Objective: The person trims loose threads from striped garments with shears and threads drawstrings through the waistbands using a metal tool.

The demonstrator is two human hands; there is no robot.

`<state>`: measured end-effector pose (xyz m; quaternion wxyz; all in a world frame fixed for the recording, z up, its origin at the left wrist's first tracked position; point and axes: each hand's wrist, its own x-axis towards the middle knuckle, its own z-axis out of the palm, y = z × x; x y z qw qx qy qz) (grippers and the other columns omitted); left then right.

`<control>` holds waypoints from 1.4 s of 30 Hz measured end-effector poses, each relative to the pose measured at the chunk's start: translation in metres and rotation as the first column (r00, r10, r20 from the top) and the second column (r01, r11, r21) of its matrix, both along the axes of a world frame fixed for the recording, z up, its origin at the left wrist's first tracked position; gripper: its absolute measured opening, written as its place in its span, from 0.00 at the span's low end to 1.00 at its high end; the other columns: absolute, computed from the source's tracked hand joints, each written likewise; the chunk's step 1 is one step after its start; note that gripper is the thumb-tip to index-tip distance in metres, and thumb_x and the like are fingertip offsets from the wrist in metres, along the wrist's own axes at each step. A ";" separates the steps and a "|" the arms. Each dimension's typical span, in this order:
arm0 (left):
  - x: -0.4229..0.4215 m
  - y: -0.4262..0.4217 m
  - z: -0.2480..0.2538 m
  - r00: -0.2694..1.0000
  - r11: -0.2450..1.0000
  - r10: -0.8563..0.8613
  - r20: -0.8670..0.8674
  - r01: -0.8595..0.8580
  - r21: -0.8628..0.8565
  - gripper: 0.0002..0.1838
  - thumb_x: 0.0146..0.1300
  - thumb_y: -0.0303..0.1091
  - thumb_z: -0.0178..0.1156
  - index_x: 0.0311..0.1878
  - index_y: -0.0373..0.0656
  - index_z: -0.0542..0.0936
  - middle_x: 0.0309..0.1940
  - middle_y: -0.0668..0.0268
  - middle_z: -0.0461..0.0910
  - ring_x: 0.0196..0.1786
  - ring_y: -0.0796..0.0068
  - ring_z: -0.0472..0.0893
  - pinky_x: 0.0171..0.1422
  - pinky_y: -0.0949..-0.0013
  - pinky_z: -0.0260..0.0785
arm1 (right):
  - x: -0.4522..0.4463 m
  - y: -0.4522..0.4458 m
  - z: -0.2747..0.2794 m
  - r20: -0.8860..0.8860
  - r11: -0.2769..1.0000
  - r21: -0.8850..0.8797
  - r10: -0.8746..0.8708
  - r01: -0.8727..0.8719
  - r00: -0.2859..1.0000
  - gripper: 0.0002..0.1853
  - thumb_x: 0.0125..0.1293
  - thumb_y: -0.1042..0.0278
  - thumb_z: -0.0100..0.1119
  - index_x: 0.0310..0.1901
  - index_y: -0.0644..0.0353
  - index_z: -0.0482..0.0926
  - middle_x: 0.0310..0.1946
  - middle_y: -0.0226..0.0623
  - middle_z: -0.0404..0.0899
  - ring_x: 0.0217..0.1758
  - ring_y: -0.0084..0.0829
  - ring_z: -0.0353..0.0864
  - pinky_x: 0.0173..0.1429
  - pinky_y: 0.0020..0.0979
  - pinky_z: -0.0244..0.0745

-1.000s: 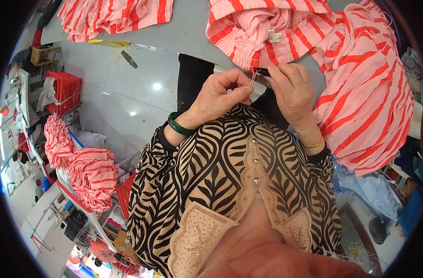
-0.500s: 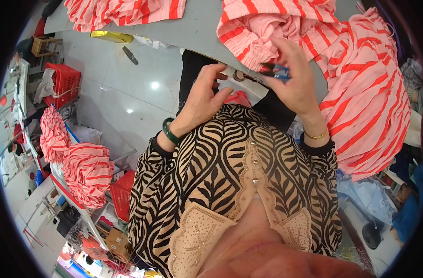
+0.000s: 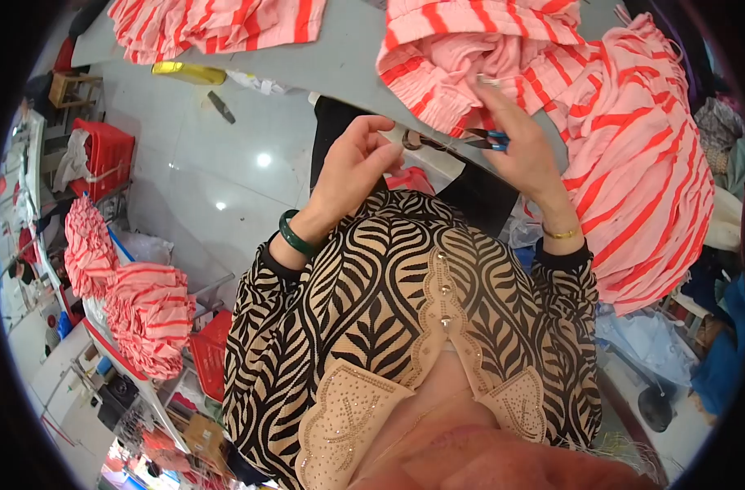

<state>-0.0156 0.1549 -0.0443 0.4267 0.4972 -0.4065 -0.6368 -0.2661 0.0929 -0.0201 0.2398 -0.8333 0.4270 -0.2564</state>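
Note:
My left hand [image 3: 352, 170], with a green bangle at the wrist, hovers in front of the table edge, fingers apart and nothing in them. In my right hand [image 3: 529, 155] is a small pair of blue-handled thread snips [image 3: 493, 141], dark blades pointing left. The snips lie close to the gathered edge of a pink and red striped garment [image 3: 438, 82] on the grey table [image 3: 348, 72]. My right index finger reaches over the garment near a small white label [image 3: 488, 81].
A large bundle of striped fabric [image 3: 633, 188] hangs at the right. Another striped piece [image 3: 217, 28] lies on the table at upper left. Lower left are more striped bundles [image 3: 148, 306] and a red basket [image 3: 103, 159]. A yellow object [image 3: 189, 73] is beside the table edge.
My hands have moved apart. The left has let go of the threads and drawn back left; the right has shifted right, its snips now showing blue handles. The view has shifted slightly.

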 end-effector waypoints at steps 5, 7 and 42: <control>-0.006 -0.009 -0.001 0.937 0.952 -0.010 -0.350 0.116 0.282 0.11 0.70 0.32 0.54 0.52 0.38 0.72 0.30 0.65 0.78 0.31 0.73 0.79 0.41 0.72 0.74 | 0.002 -0.005 -0.009 0.058 0.997 -0.080 -0.002 0.007 0.998 0.26 0.52 0.67 0.69 0.54 0.57 0.75 0.51 0.40 0.79 0.54 0.41 0.80 0.55 0.34 0.77; -0.004 -0.005 0.000 0.945 0.963 -0.026 -0.326 0.112 0.247 0.12 0.69 0.31 0.55 0.53 0.38 0.72 0.34 0.64 0.79 0.35 0.74 0.80 0.42 0.72 0.74 | 0.000 -0.010 -0.008 0.010 0.992 0.123 -0.012 0.010 1.000 0.22 0.53 0.68 0.68 0.51 0.58 0.76 0.47 0.38 0.79 0.49 0.39 0.80 0.53 0.32 0.77; -0.084 -0.191 0.053 0.932 0.908 -0.282 0.227 0.335 -0.251 0.11 0.69 0.35 0.55 0.41 0.36 0.79 0.25 0.70 0.75 0.22 0.81 0.70 0.25 0.77 0.60 | -0.015 -0.071 0.018 0.190 0.886 0.240 -0.443 0.396 0.876 0.19 0.62 0.62 0.67 0.46 0.68 0.77 0.38 0.37 0.82 0.42 0.26 0.81 0.49 0.27 0.74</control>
